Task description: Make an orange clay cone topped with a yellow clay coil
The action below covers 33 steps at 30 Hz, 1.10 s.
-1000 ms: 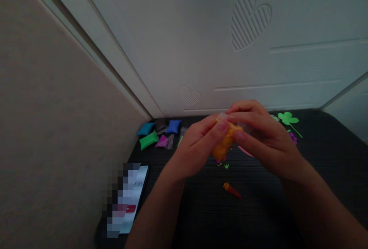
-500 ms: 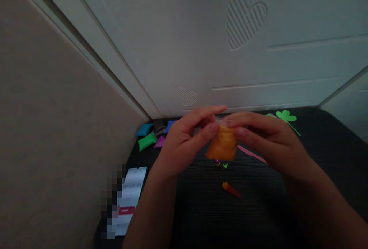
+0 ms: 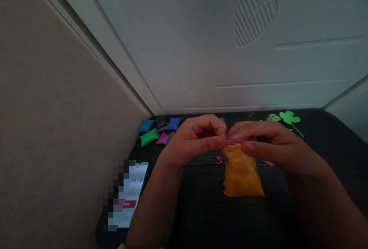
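An orange packet (image 3: 243,176) in clear plastic hangs between my two hands above the dark table. My left hand (image 3: 198,138) pinches the left end of its clear top edge between thumb and fingers. With thumb and curled fingers, my right hand (image 3: 267,140) grips the same edge on the right. The soft-looking orange filling sits in the lower part of the packet. Just left of the packet, a small purple flower piece (image 3: 219,159) lies on the table. Behind my right hand shows a bit of a pink strip (image 3: 269,162).
At the back left lie several coloured packets, among them a green one (image 3: 149,137) and a blue one (image 3: 174,123). A phone (image 3: 138,184) with a timer rests at the left edge. A green flower-shaped piece (image 3: 289,118) lies back right. A white panel (image 3: 201,49) rises behind the table (image 3: 207,218).
The orange packet has come lower and to the right, and more of it hangs below my fingers. It now covers the spot where the small orange-and-red piece lay. Both hands still grip its top.
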Each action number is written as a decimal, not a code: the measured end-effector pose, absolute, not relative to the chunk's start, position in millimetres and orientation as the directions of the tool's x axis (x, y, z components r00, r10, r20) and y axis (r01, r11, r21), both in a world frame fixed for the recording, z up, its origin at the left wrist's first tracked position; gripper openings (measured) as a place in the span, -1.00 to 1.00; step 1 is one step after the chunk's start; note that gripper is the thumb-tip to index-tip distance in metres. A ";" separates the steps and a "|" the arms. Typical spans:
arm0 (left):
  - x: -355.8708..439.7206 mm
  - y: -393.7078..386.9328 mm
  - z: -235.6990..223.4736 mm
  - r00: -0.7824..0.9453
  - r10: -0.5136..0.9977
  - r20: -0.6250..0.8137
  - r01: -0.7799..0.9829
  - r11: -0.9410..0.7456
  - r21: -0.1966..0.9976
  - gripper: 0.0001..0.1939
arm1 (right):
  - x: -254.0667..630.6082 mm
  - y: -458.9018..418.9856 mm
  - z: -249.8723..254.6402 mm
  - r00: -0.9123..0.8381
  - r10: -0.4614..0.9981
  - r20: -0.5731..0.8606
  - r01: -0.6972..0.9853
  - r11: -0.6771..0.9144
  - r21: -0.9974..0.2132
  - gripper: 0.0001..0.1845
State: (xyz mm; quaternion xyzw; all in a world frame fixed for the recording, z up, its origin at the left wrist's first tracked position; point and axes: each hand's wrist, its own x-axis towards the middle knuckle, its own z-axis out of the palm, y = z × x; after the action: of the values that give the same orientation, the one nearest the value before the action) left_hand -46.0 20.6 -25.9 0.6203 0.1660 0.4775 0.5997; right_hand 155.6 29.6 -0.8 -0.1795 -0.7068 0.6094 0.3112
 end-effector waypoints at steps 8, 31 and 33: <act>-44.3 23.9 -32.3 0.506 0.775 0.379 -0.393 -0.184 0.901 -0.95 | 156.9 34.0 -3.9 -0.773 0.589 0.234 -0.139 0.202 -0.969 -0.81; -33.7 24.6 -32.8 0.526 0.768 0.367 -0.289 -0.245 0.926 -0.88 | 168.4 33.7 1.6 -0.884 0.456 0.103 0.093 0.388 -0.917 -0.76; -33.9 25.1 -33.5 0.508 0.781 0.364 -0.303 -0.234 0.924 -0.89 | 170.4 34.7 2.6 -0.881 0.460 0.114 0.093 0.403 -0.910 -0.78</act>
State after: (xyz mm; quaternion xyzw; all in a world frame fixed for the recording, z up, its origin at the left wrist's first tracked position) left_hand -33.9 25.1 -33.5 0.6371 0.1875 0.4592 0.5900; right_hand 170.4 34.7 2.6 -0.1688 -0.8188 0.5195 0.1767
